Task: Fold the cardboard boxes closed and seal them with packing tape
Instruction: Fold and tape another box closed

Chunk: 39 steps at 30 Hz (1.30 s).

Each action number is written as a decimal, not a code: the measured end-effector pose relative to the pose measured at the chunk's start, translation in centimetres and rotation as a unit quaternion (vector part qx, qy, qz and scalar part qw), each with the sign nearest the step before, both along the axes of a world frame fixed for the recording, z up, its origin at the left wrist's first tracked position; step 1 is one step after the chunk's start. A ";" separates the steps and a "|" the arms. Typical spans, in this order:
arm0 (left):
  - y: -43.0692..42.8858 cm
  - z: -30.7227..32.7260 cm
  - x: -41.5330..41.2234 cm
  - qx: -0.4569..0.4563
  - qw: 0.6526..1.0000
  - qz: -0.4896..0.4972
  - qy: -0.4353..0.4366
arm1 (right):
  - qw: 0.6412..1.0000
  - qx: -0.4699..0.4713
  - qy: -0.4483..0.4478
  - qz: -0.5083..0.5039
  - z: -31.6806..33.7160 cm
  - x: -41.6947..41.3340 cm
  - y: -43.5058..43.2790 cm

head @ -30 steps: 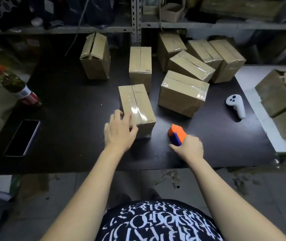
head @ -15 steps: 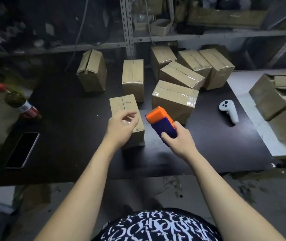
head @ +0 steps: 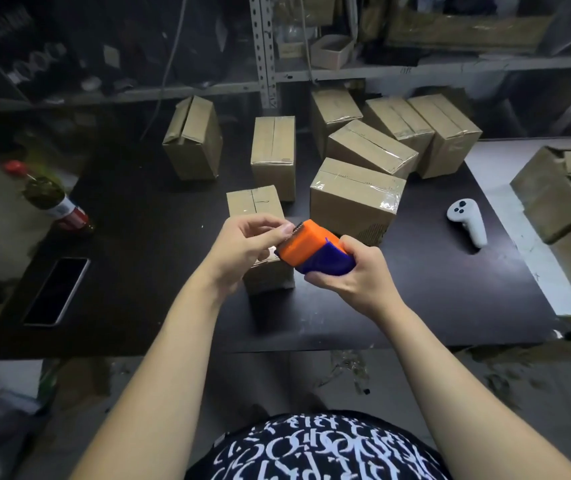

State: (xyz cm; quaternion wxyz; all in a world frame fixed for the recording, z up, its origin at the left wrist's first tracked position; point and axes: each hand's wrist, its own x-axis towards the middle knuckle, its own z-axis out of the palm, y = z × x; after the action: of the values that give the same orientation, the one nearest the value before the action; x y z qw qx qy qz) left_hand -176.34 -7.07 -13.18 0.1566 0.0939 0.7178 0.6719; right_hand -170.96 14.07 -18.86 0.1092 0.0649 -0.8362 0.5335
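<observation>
Right hand (head: 350, 275) grips the dispenser (head: 315, 252) above the near box (head: 254, 206) on the table (head: 138, 237); left hand (head: 246, 244) pinches at its toothed edge, likely freeing tape. Next: lay it along the seam.

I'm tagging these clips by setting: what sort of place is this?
Probably a small packing or stockroom workspace. Several taped cardboard boxes sit on a dark work table, metal shelving behind holds more cartons, and the right hand holds an orange-and-blue tape dispenser.
</observation>
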 end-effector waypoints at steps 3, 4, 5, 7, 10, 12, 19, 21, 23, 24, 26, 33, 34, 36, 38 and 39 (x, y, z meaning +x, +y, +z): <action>-0.8 0.3 0.3 -0.006 1.000 -0.027 0.008 | 0.998 0.028 0.047 0.003 -0.1 -0.1 0.1; -1.0 0.5 0.4 -0.004 0.999 -0.042 0.011 | 0.997 0.044 0.062 -0.003 -0.1 -0.1 0.1; -1.2 0.6 0.5 -0.001 0.998 -0.058 0.018 | 0.995 0.057 0.078 -0.007 -0.2 -0.2 0.0; -1.6 0.8 0.6 0.002 0.996 -0.081 0.032 | 0.991 0.078 0.107 -0.010 -0.6 -0.2 -0.1; -1.9 1.2 0.8 0.007 0.995 -0.095 0.037 | 0.985 0.107 0.134 -0.016 -1.1 -0.3 -0.2; -2.2 1.4 0.8 0.011 0.994 -0.101 0.032 | 0.982 0.117 0.145 -0.019 -1.1 -0.4 -0.2; -2.9 1.4 0.9 -0.025 0.995 -0.086 0.034 | 0.976 0.134 0.171 -0.011 -1.1 -0.3 -0.9; -2.8 1.3 1.1 -0.020 0.997 -0.071 0.025 | 0.976 0.133 0.171 -0.016 -1.1 -0.3 -1.0; -2.7 1.1 1.2 -0.026 0.998 -0.061 0.023 | 0.976 0.136 0.170 -0.021 -1.2 -0.3 -1.0; -2.6 1.0 1.1 -0.035 0.998 -0.054 0.027 | 0.975 0.139 0.170 -0.022 -1.4 -0.2 -1.1; -2.4 0.9 1.0 -0.064 0.997 -0.025 0.043 | 0.975 0.146 0.166 -0.018 -1.7 -0.3 -1.2; -1.7 0.1 0.9 -0.129 0.982 0.070 0.121 | 0.981 0.146 0.126 -0.025 -2.2 -0.6 -1.8; -1.7 0.0 1.0 -0.126 0.982 0.071 0.125 | 0.982 0.146 0.118 -0.023 -2.2 -0.6 -1.9; -1.6 0.1 1.0 -0.134 0.979 0.071 0.137 | 0.985 0.150 0.089 -0.016 -2.2 -0.7 -1.8; -1.7 0.4 1.0 -0.138 0.975 0.083 0.154 | 0.984 0.174 0.050 -0.007 -2.7 -0.8 -1.2; -1.9 0.6 0.9 -0.140 0.972 0.090 0.166 | 0.982 0.188 0.030 -0.005 -3.2 -0.7 -0.8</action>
State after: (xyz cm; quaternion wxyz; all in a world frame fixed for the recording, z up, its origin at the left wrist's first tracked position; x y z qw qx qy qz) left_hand -175.43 -8.96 -12.56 -0.0142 0.1162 0.8263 0.5509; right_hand -171.67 13.30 -22.02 0.1228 0.0957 -0.9182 0.3642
